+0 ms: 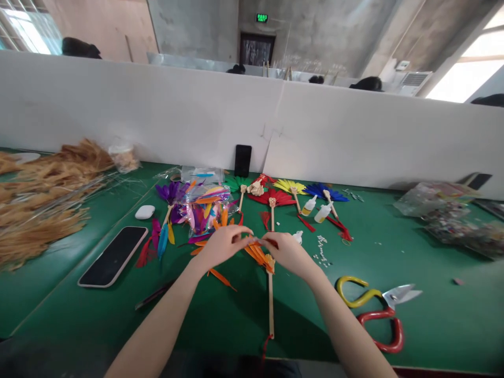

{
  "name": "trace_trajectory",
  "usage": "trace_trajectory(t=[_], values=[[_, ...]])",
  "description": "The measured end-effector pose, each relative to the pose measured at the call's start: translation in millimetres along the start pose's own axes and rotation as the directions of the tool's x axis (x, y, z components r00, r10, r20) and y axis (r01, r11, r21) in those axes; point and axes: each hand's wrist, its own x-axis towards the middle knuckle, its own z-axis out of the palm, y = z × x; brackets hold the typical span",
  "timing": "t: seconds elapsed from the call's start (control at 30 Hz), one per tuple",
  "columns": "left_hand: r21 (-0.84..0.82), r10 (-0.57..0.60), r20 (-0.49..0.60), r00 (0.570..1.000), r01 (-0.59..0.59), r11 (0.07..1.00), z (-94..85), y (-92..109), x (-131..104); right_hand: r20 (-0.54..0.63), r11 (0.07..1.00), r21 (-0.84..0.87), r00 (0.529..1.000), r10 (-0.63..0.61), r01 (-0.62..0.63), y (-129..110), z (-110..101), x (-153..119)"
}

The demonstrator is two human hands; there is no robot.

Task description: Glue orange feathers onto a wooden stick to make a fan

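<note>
My left hand and my right hand meet at the fingertips, both pinched closed. What lies between the fingers is too small to make out. Right under them is a fan of orange feathers, fixed to the head of a wooden stick. This stick lies on the table pointing toward me, with a red tassel at its near end. A loose orange feather rests below my left hand. More orange feathers are partly hidden behind that hand.
Finished-looking fans in red, yellow and blue lie behind my hands, near glue bottles. Large scissors lie open at right. A phone, a bag of feathers and dried grass are leftward.
</note>
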Motion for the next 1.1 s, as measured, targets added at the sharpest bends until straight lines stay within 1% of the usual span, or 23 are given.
trace_trajectory(t=[0.03,0.07,0.13,0.2,0.3,0.37,0.4,0.47,0.57,0.63,0.7,0.77,0.87,0.97,1.03,1.1], values=[[-0.004,-0.006,0.081,0.997,0.006,1.0,6.5,4.0,-0.8,0.017,1.0,0.002,1.0,-0.009,0.009,-1.8,-1.5,-0.1],[-0.014,-0.023,0.137,0.99,0.025,1.0,12.2,7.0,-1.6,0.031,1.0,0.005,0.999,-0.012,0.012,-3.5,-3.0,0.0],[-0.071,-0.074,0.213,0.974,0.091,0.993,20.3,9.8,-2.5,0.028,1.0,0.019,1.0,-0.004,0.003,-5.5,-5.3,0.6],[-0.162,-0.099,0.267,0.959,0.146,0.976,24.1,9.2,-2.2,-0.021,0.996,0.089,1.0,0.009,-0.007,-4.1,-6.0,0.6],[-0.279,-0.12,0.307,0.944,0.21,0.937,25.8,6.0,0.0,-0.14,0.956,0.291,0.987,0.073,-0.029,4.4,-4.8,-2.9],[-0.317,-0.16,0.305,0.939,0.259,0.912,27.4,4.5,1.9,-0.166,0.92,0.388,0.977,0.136,-0.062,11.9,-2.6,-8.2],[-0.334,-0.179,0.305,0.935,0.281,0.899,28.8,4.4,2.6,-0.147,0.912,0.403,0.978,0.15,-0.08,15.2,-1.1,-11.5],[-0.365,-0.2,0.304,0.932,0.308,0.879,33.1,5.4,3.6,-0.059,0.913,0.396,0.99,0.127,-0.094,19.8,2.9,-17.9],[-0.396,-0.202,0.26,0.944,0.295,0.87,41.1,8.7,4.2,0.095,0.901,0.426,0.995,0.041,-0.078,20.2,11.2,-23.7],[-0.421,-0.201,0.208,0.957,0.273,0.865,45.5,10.5,4.4,0.175,0.839,0.532,0.984,0.021,-0.112,18.6,17.0,-23.8],[-0.443,-0.206,0.148,0.967,0.251,0.861,47.1,11.4,5.0,0.24,0.751,0.636,0.971,0.025,-0.177,18.0,21.8,-22.3],[-0.449,-0.222,0.096,0.97,0.241,0.861,45.7,11.0,6.1,0.283,0.688,0.688,0.958,0.037,-0.23,19.2,25.0,-21.4],[-0.447,-0.245,0.053,0.968,0.242,0.861,40.9,8.2,8.6,0.286,0.676,0.697,0.957,0.044,-0.239,22.8,27.9,-24.4],[-0.422,-0.221,0.066,0.973,0.228,0.877,38.6,5.7,11.5,0.238,0.667,0.715,0.97,0.046,-0.207,25.0,29.5,-32.6],[-0.394,-0.202,0.077,0.976,0.215,0.894,39.7,6.3,13.5,0.219,0.632,0.747,0.974,0.059,-0.206,26.1,29.8,-39.7],[-0.377,-0.204,0.064,0.977,0.213,0.901,41.4,8.9,15.7,0.199,0.594,0.774,0.975,0.102,-0.22,28.1,29.1,-46.9]])
